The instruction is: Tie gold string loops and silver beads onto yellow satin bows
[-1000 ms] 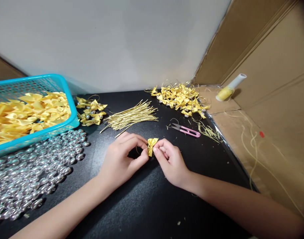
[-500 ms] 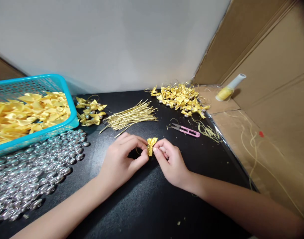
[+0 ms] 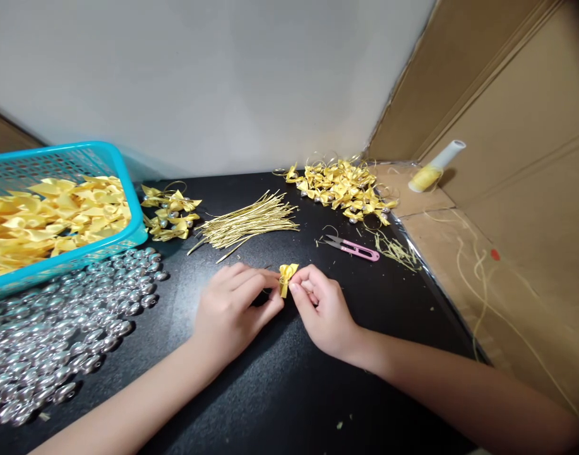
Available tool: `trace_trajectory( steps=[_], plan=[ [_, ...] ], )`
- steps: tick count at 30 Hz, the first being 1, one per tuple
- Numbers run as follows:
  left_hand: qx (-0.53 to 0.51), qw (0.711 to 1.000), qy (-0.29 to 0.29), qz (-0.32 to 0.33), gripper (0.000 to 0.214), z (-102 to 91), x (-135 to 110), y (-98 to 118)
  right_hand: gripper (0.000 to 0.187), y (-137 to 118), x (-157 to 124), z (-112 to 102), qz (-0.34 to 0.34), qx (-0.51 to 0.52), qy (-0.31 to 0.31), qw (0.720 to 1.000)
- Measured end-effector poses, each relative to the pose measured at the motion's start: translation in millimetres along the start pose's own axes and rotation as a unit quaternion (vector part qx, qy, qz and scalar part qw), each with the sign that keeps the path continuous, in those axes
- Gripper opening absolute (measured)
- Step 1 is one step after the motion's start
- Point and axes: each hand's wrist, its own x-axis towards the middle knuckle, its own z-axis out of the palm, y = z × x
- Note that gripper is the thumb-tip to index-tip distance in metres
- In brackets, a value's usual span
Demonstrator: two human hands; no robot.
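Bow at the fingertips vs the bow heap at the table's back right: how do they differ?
- Number: the held bow is single; the bow heap has many.
- Support: the held bow is at the fingertips of the left hand and right hand; the bow heap lies on the black table.
- Beads: the bow heap shows silver beads; none is discernible on the held bow.
Shared: shiny yellow ribbon.

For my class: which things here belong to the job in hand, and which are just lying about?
Likely the job:
held yellow bow
blue basket of ribbon pieces
silver beads
gold cords
heaped beaded bows
pink snips

Probably lying about:
clippings
thread spool, apart on cardboard
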Motion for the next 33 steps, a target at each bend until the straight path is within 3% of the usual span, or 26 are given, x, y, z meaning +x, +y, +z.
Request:
trace_trajectory(
  steps=[5, 11, 16, 21, 25, 29, 30, 31, 33],
  plan=[
    [0.06, 0.998, -0.007, 0.018, 0.004, 0.8, -6.6, -0.9, 0.011, -1.6, -0.6, -0.6, 0.001, -0.014, -0.003, 1.0],
    [0.062, 0.998, -0.015, 0.022, 0.004, 1.3, -9.2, -2.0, 0.012, -2.1, -1.6, -0.5, 0.003, -0.001, -0.019, 1.0],
    [0.019, 0.999, -0.012, -0.036, 0.003, -2.5, -1.6, 2.5, 0.013, -0.9, -0.3, -1.5, 0.01, 0.033, -0.035, 0.999],
    [0.003, 0.996, 0.068, -0.05, 0.012, -8.2, 3.5, 7.6, 0.016, 1.8, 1.0, -2.1, 0.015, 0.087, -0.044, 0.995],
    [-0.036, 0.997, 0.07, -0.026, 0.022, -11.2, 3.1, 5.9, 0.021, -0.9, 5.6, -2.2, 0.034, 0.164, -0.038, 0.985],
    [-0.032, 0.971, 0.215, -0.102, 0.032, -18.7, 3.3, -2.2, 0.026, -7.5, 11.0, -2.9, 0.074, 0.233, -0.028, 0.969],
    [-0.051, 0.965, 0.22, -0.136, 0.031, -21.3, 5.1, -3.5, 0.026, -9.5, 12.1, -3.3, 0.076, 0.249, -0.027, 0.965],
    [-0.093, 0.962, 0.193, -0.17, 0.025, -24.1, 8.1, -3.6, 0.026, -11.8, 13.3, -3.9, 0.074, 0.263, -0.029, 0.961],
    [-0.222, 0.946, 0.076, -0.226, 0.012, -29.3, 17.8, 0.3, 0.027, -18.5, 16.7, -6.2, 0.062, 0.292, -0.036, 0.954]
  ],
)
